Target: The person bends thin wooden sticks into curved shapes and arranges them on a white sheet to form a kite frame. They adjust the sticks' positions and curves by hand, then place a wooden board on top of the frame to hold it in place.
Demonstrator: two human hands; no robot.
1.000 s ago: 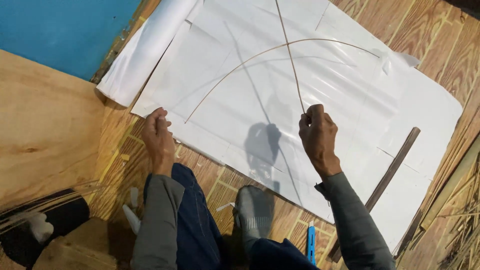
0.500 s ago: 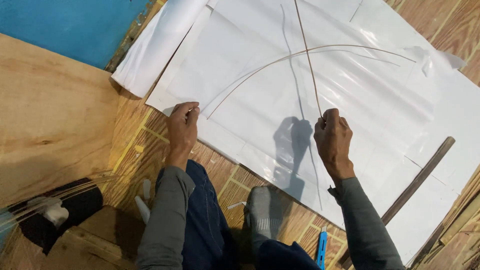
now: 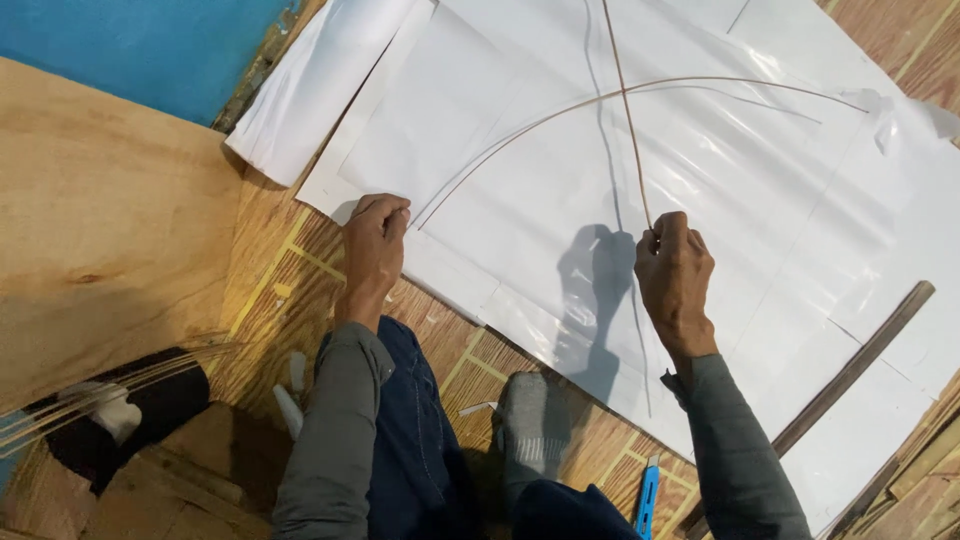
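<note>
White plastic sheet (image 3: 700, 180) lies spread on the wooden floor (image 3: 300, 280) in front of me. My right hand (image 3: 675, 270) is closed, pinching the near end of a thin straight stick (image 3: 625, 110) that crosses a curved stick (image 3: 560, 110) on the sheet. My left hand (image 3: 375, 245) presses curled fingers on the sheet's near left corner

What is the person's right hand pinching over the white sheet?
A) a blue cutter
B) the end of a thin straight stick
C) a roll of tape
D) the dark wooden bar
B: the right hand pinches the lower end of the thin straight stick, which crosses the curved stick on the white sheet.
</note>
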